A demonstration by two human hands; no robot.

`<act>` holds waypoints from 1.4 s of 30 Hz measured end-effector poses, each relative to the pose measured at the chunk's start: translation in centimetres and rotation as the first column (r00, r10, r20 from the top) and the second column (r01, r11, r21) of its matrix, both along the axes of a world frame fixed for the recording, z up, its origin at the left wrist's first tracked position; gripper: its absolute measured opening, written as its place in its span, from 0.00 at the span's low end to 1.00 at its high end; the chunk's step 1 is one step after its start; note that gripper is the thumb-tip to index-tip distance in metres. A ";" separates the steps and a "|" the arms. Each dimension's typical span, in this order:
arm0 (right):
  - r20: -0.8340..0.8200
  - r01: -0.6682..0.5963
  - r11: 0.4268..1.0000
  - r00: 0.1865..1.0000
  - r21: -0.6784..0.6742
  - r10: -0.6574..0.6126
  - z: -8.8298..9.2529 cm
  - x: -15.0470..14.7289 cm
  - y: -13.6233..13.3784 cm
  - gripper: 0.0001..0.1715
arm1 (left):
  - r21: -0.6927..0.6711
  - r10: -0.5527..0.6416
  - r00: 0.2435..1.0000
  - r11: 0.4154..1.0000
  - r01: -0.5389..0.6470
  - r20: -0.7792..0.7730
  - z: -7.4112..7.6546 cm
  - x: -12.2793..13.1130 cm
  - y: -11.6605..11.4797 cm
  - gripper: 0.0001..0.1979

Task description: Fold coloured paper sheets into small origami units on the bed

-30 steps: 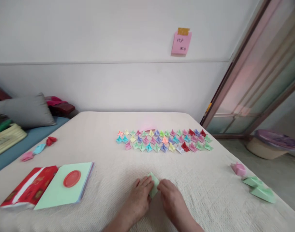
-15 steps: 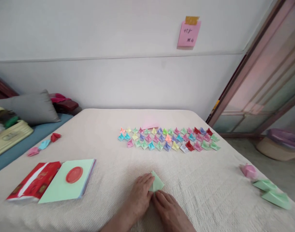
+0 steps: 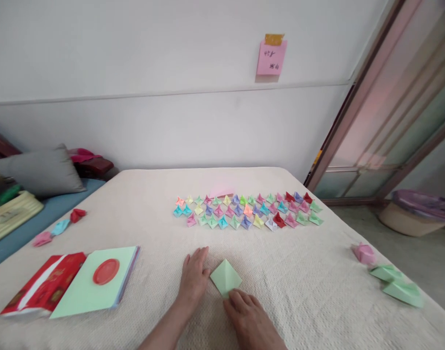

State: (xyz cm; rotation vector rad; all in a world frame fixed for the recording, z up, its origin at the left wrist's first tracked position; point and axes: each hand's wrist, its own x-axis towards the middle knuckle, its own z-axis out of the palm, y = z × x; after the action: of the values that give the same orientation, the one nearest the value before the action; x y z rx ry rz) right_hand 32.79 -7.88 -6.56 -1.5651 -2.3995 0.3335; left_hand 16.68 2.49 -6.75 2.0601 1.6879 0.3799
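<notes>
A light green folded paper square [image 3: 226,277] lies like a diamond on the cream cloth [image 3: 164,214] near the front edge. My left hand [image 3: 194,279] rests flat just left of it, fingers stretched out and touching its left side. My right hand [image 3: 246,316] presses on the paper's near corner with its fingertips, fingers together. Farther back, rows of small folded paper pieces [image 3: 246,212] in many colours lie in a band across the middle.
A stack of coloured paper sheets [image 3: 94,287] with a red round lid [image 3: 106,271] on top lies front left, beside a red packet [image 3: 43,287]. Three folded pieces [image 3: 58,226] sit far left; a pink one [image 3: 364,253] and green ones [image 3: 397,287] lie right. A grey pillow [image 3: 40,170] is at the back left.
The green paper has opened out from under my hands into a full diamond. My left hand slid left and flattened; my right hand drew back to the paper's near corner.
</notes>
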 end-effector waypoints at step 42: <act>-0.855 0.081 0.896 0.270 -0.437 -0.442 5.7 2.0 4.3 0.07 | -0.119 0.018 0.424 0.970 0.214 0.905 4.9 1.3 -3.0 0.20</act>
State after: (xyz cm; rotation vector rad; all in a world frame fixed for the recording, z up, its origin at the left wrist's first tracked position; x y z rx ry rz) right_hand 34.76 -3.54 -0.89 -1.2308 -1.1110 1.2225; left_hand 17.93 -0.49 -1.85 1.3031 0.8421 1.0046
